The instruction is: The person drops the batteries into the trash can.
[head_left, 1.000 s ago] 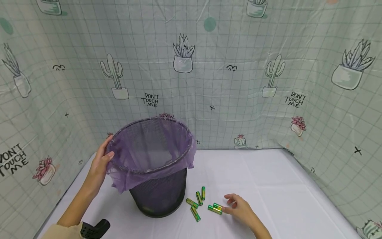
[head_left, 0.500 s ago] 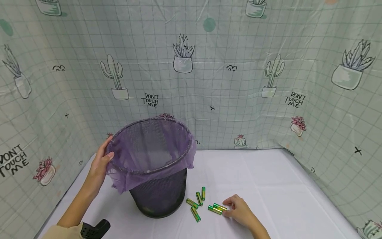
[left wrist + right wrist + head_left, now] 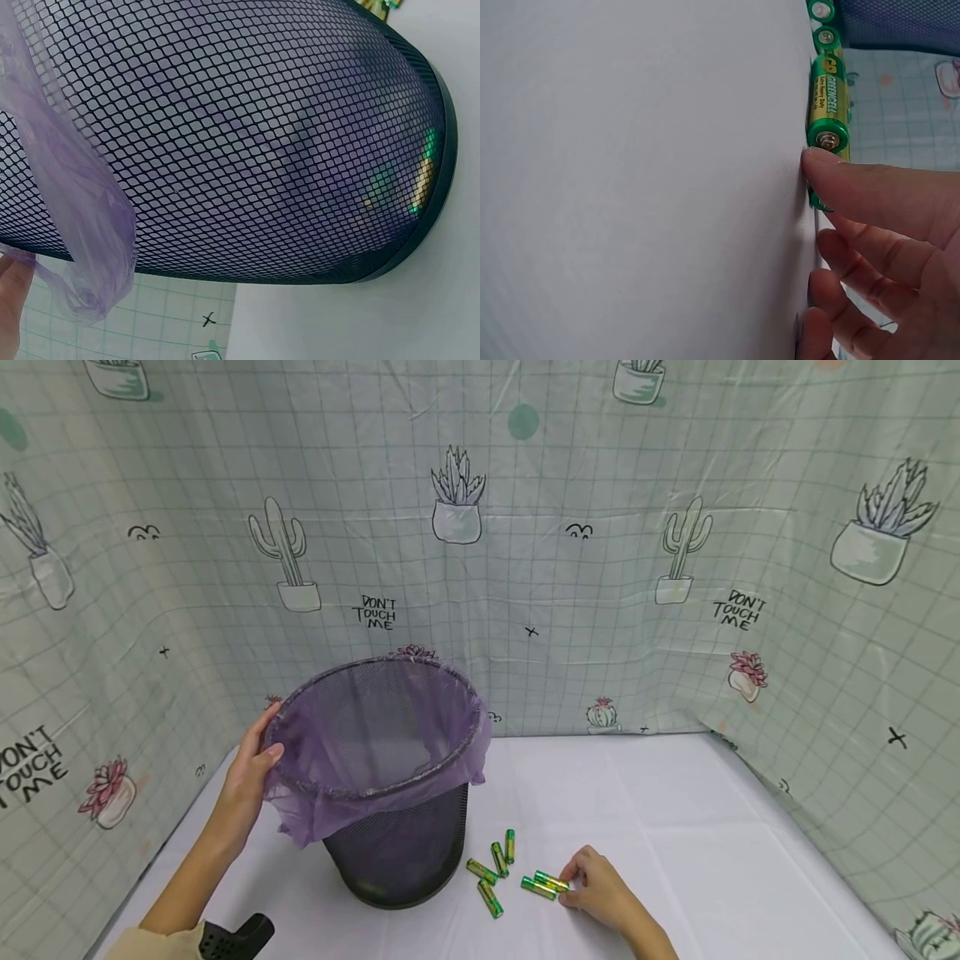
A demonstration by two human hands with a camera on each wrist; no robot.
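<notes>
A black mesh waste bin (image 3: 405, 856) stands on the table, tilted slightly, with a purple bag (image 3: 330, 814) folded over its rim. My left hand (image 3: 243, 785) grips the rim at its left side, thumb over the edge. In the left wrist view, green and gold battery shapes (image 3: 421, 176) show through the mesh near the base. To the right of the bin, my right hand (image 3: 600, 889) pinches the near end of a green and gold battery (image 3: 551, 882) between thumb and forefinger. Beside it lies another battery (image 3: 537, 888), seen nearer in the right wrist view.
Several more green batteries (image 3: 491, 899) lie loosely between the bin and my right hand. The white tabletop (image 3: 637, 793) runs back to a patterned curtain (image 3: 525, 568) that hangs on three sides. A black wrist mount (image 3: 238, 937) sits on my left forearm.
My right thumb and forefinger have closed in on the end of one battery, after hovering with the fingers spread. The left hand and bin hold still.
</notes>
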